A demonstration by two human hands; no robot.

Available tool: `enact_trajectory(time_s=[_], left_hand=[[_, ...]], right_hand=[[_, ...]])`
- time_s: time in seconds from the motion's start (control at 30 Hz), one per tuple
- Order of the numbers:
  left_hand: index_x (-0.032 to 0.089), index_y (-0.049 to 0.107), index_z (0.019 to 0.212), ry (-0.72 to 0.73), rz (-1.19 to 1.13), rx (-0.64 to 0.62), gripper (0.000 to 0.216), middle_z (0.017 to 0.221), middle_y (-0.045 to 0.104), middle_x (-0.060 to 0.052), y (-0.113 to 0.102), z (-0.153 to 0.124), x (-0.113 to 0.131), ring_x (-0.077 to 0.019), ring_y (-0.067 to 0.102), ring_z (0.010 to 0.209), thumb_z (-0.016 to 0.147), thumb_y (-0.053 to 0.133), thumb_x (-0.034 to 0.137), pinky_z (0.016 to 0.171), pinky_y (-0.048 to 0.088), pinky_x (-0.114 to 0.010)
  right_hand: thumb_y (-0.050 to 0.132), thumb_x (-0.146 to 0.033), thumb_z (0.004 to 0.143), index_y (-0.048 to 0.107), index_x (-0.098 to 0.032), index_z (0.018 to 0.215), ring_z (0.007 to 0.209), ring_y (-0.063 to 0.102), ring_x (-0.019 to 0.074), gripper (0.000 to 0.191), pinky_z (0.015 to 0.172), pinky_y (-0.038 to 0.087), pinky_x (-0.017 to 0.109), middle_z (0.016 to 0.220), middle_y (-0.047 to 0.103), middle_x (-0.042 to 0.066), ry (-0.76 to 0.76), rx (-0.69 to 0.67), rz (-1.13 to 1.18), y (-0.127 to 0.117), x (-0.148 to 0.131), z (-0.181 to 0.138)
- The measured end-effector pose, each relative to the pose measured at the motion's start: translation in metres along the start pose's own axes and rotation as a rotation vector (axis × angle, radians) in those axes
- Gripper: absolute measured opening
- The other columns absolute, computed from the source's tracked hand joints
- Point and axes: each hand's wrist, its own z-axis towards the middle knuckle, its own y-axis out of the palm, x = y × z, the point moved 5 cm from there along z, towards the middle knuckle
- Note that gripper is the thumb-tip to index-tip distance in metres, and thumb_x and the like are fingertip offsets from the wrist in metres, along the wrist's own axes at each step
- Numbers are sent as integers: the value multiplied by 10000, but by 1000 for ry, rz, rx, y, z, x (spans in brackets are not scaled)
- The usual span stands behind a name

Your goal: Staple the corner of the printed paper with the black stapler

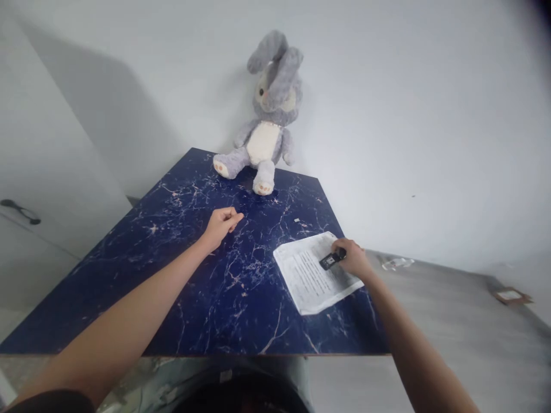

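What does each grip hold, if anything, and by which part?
The right grip holds a small black object by its end nearer the palm. The left grip, loosely curled, shows nothing held.

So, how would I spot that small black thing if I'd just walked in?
Find the blue marbled table, then the white printed sheet on its right side. At the sheet's right edge, the right grip holds a small black object with a pale patch, standing out dark against the sheet.
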Motion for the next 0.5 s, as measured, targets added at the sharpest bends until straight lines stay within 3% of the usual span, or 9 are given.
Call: enact_trajectory(time_s=[0.1, 0.27, 0.37, 0.5], left_hand=[[179, 487, 580, -10, 20, -43, 465, 508, 467, 46, 4, -1, -1, -74, 403, 471, 837, 769, 444, 497, 328, -217], [180, 476, 584, -29, 5, -51, 469, 511, 461, 50, 1, -2, -1, -75, 399, 476, 841, 770, 438, 508, 333, -222], [178, 488, 586, -33, -62, -23, 454, 513, 463, 47, -4, -3, 0, -76, 393, 480, 838, 770, 429, 495, 316, -220], [179, 461, 583, 15, -204, 69, 445, 504, 431, 54, -15, -1, 3, -72, 377, 479, 846, 759, 378, 490, 297, -214]], right_hand=[[586, -107, 570, 675, -209, 748, 913, 649, 296, 224, 894, 503, 446, 978, 703, 106, -86, -8, 36, 0, 24, 31], [612, -148, 604, 676, -212, 799, 1015, 650, 286, 215, 951, 488, 412, 1115, 694, 120, -357, -265, 186, 2, 22, 111], [648, -190, 668, 671, -204, 811, 1103, 624, 281, 145, 1012, 458, 405, 1219, 663, 132, -518, -385, 228, 14, -13, 147], [686, -231, 731, 658, -197, 829, 1128, 598, 273, 108, 1029, 444, 400, 1209, 652, 127, -771, -505, 273, 46, -95, 176]])
